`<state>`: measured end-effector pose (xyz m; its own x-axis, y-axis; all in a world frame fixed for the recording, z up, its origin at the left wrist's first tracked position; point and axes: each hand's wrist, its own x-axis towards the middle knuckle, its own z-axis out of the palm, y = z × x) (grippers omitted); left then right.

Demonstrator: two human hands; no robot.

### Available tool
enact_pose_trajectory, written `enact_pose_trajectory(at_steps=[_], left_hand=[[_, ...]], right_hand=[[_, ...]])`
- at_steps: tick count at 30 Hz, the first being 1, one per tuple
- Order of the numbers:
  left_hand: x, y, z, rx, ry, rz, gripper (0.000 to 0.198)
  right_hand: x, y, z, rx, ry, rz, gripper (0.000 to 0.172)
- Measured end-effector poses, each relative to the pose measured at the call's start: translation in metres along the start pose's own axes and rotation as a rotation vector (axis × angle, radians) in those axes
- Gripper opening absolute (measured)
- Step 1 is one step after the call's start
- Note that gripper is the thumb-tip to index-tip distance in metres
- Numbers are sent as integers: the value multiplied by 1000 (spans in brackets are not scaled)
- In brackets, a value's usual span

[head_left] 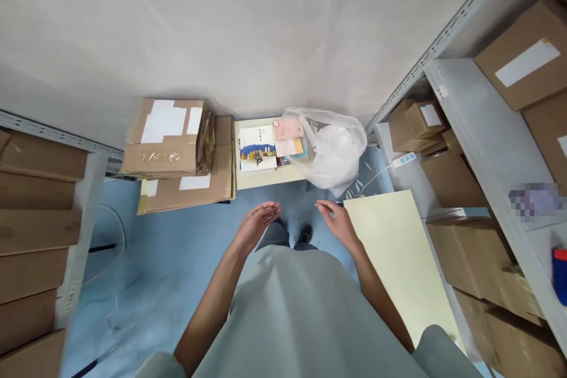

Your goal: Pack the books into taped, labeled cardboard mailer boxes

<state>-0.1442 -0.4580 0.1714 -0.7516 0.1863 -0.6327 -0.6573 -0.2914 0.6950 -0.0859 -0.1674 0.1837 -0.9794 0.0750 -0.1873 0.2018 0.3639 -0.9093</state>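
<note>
My left hand (257, 223) is held out in front of me with its fingers stretched forward and nothing in it. My right hand (337, 220) mirrors it a short way to the right, fingers loosely extended and empty. Both hover above the blue floor (177, 260), near my feet. Ahead, against the wall, lies a low pale table (261, 177) carrying a book with a city cover (257, 149), a pink phone-like item (287, 128) and a white plastic bag (333, 150).
A stack of flattened cardboard boxes (177, 153) lies left of the table. Metal shelving with cardboard boxes (522, 53) lines the right side, and more boxes (31, 230) fill the left shelf. A pale yellow board (398, 254) lies at my right.
</note>
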Motion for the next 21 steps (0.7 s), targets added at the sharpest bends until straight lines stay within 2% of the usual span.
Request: enact_pose_trajectory(at_steps=[3, 7, 11, 13, 15, 18, 21], left_hand=[[44, 25, -12, -4, 45, 21, 44], [118, 66, -24, 66, 65, 69, 48], [196, 113, -26, 355, 37, 165, 38], [233, 134, -21, 576, 49, 235, 34], [269, 150, -14, 784, 52, 320, 41], [314, 167, 3, 984, -24, 461, 51], [347, 175, 20, 1091, -40, 457, 49]], right_hand=[[38, -14, 10, -23, -26, -13, 40], [76, -32, 27, -65, 14, 12, 40], [102, -55, 45, -117, 92, 80, 39], [114, -66, 53, -133, 110, 113, 37], [126, -76, 61, -142, 131, 140, 37], [141, -86, 71, -153, 186, 164, 37], [151, -93, 80, -155, 232, 188, 36]])
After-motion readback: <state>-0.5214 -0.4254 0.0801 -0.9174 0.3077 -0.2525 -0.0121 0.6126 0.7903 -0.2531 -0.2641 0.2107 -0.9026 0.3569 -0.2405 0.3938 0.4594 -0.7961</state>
